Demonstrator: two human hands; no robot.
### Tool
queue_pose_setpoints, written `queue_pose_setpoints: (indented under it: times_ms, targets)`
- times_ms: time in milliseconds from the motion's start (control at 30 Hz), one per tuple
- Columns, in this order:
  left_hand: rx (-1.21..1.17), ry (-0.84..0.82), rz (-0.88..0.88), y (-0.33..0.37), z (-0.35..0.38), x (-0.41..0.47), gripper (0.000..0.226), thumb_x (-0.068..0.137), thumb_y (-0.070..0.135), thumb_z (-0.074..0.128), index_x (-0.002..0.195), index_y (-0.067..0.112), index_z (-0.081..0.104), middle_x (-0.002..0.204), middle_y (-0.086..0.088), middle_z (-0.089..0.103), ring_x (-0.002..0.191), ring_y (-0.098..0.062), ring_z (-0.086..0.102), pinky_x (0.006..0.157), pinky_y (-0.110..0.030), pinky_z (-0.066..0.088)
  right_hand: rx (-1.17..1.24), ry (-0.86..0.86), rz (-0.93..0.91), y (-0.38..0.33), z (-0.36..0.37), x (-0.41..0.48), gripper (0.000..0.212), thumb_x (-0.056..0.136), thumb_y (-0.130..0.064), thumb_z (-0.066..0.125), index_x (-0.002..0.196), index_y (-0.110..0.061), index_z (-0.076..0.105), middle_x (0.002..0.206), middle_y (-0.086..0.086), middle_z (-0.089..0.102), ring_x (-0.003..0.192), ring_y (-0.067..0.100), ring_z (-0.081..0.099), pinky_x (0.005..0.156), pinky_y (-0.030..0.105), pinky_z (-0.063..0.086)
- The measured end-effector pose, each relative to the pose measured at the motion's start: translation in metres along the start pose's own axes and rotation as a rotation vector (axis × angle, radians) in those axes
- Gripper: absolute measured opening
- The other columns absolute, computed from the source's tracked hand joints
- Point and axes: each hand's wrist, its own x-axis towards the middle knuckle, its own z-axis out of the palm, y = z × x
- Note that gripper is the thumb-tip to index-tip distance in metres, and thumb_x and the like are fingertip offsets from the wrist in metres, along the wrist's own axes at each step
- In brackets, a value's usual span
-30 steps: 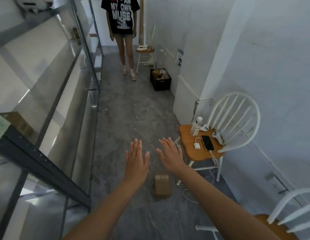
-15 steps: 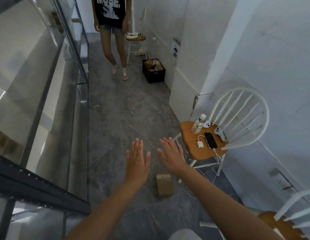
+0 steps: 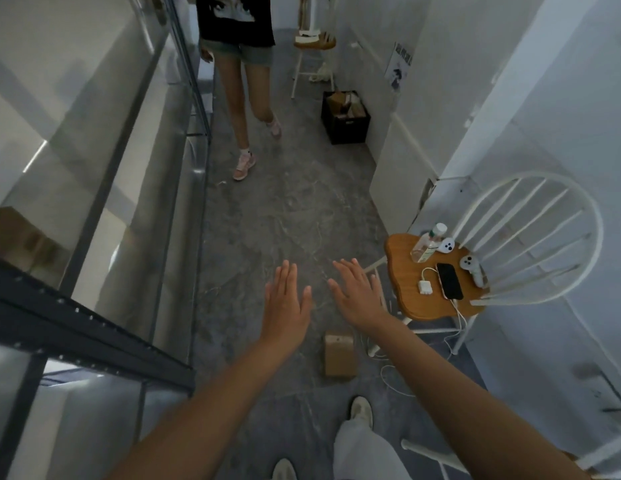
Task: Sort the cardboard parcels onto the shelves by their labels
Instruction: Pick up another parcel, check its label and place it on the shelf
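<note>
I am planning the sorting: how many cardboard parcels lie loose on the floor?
1. The parcel lies on the floor beside the legs of the white chair. The black crate farther off holds more cardboard, too blurred to count.

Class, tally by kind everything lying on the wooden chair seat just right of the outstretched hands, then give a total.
Bottle: 1
Controllers: 2
Phone: 1
Charger: 1
Total: 5
</note>
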Motion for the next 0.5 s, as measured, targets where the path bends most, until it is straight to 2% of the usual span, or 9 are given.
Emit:
queue_pose_setpoints:
  times_ms: [300,500]
  targets:
    - [-0.019,-0.071,-0.181,0.030,0.053,0.019,0.059,0.109,0.030,0.035,0.160,0.007,0.017,0.172,-0.009,0.009,0.159,-0.022,0.005,0.127,-0.040,-0.001,0.049,-0.105,0.018,0.075,-0.014,0.048,0.055,0.106,-0.043,0.033,0.156,-0.019,0.028,0.166,0.001,0.022,0.156,0.019,0.004,0.124,0.054,0.003]
    - [-0.101,-0.064,-0.329,0.051,0.109,0.043,0.058,0.110,0.030,0.032,0.161,0.008,0.017,0.172,-0.008,0.009,0.159,-0.020,0.005,0.126,-0.035,-0.002,0.056,-0.225,-0.019,0.123,-0.017,0.086,0.054,0.107,-0.039,0.033,0.156,-0.017,0.029,0.166,0.003,0.021,0.156,0.020,0.004,0.124,0.052,0.003]
